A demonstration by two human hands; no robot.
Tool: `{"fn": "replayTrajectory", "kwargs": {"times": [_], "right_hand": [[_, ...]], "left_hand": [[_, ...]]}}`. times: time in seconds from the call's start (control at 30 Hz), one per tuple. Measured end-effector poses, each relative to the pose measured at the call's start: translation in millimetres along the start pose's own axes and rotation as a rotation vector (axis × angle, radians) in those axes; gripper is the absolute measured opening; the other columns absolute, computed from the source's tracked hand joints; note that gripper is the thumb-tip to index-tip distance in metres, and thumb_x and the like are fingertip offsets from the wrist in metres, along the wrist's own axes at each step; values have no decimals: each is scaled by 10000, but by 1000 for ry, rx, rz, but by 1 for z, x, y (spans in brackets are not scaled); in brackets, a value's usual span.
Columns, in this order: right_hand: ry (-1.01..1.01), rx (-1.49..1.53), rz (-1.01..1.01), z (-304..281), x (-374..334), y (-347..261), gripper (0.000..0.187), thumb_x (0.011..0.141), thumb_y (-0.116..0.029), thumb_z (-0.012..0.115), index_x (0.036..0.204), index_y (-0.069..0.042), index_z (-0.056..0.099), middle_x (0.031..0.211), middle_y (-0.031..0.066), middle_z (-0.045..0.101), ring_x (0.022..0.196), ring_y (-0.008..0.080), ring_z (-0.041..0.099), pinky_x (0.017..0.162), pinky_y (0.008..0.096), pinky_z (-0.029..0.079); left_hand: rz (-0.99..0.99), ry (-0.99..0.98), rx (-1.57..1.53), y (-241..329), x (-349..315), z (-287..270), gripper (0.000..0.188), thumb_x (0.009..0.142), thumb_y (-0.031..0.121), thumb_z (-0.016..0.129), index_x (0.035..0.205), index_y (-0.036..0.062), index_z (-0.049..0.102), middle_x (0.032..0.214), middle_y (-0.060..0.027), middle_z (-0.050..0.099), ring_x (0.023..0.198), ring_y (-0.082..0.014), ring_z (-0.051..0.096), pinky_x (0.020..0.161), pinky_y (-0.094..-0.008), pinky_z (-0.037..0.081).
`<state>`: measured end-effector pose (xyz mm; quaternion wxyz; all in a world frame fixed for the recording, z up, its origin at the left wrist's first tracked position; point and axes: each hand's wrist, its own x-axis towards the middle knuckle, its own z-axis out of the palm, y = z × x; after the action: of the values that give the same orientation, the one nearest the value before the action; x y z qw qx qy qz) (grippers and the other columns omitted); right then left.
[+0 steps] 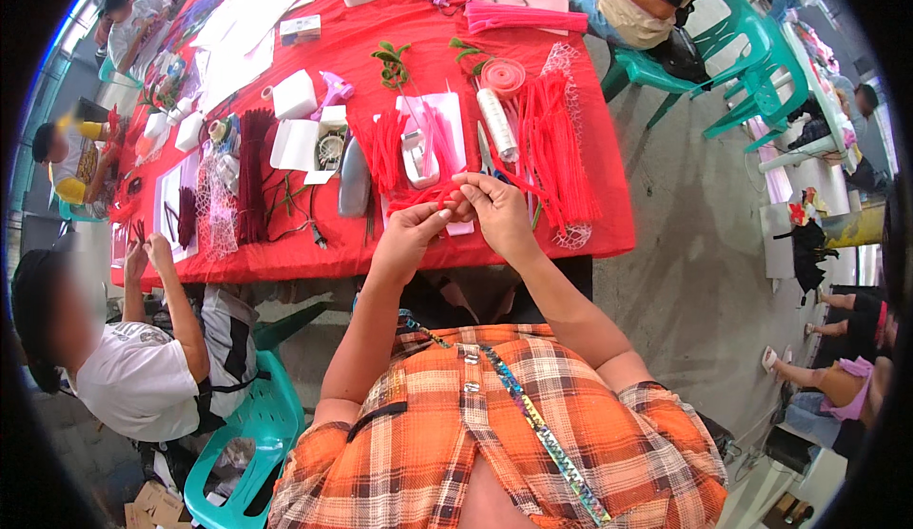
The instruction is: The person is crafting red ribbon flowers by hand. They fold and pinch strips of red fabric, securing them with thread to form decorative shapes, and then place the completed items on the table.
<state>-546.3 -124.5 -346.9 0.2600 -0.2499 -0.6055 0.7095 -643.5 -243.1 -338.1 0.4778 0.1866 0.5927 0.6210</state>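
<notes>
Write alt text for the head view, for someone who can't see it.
Seen from above, a left hand and right hand meet, pinching red strands over a red tablecloth. Nearby lie scissors, a white spool, a red bundle and green leaves. At left, a person in white sits on a green chair.

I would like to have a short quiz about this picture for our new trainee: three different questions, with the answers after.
1. True or false: the left hand and right hand of the person in the plaid shirt are far apart.
2. Which colour is the tablecloth? A) green B) red C) blue
3. Fill the gap: the grey case lies to the ___ of the white spool.

Key: 1. False, they meet at the fingers. 2. B. 3. left.
</notes>
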Motion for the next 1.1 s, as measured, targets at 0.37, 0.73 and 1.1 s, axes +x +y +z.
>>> {"fn": "replayTrajectory", "kwargs": {"times": [0.37, 0.73, 1.1], "right_hand": [[28, 208, 180, 4, -15, -17, 173, 862, -95, 599, 987, 21, 627, 771, 51, 652, 663, 101, 626, 559, 207, 495], [-12, 481, 469, 5, -39, -7, 112, 845, -93, 614, 928, -18, 626, 829, 84, 666, 717, 166, 659, 627, 278, 558], [-55, 551, 522, -10, -44, 12, 147, 831, -73, 624, 960, -6, 607, 826, 86, 660, 703, 165, 648, 638, 281, 547]], "left_hand": [[215, 112, -37, 29, -3, 9, 153, 835, 139, 644, 866, -10, 652, 685, 9, 591, 562, -40, 485, 517, -193, 385], [300, 250, -28, 12, -11, 12, 161, 841, 97, 637, 936, -31, 627, 714, -9, 612, 592, -47, 543, 538, -186, 448], [392, 314, 161, 9, -17, 23, 130, 839, 51, 624, 940, -31, 619, 747, -20, 628, 622, -40, 549, 558, -177, 447]]}}
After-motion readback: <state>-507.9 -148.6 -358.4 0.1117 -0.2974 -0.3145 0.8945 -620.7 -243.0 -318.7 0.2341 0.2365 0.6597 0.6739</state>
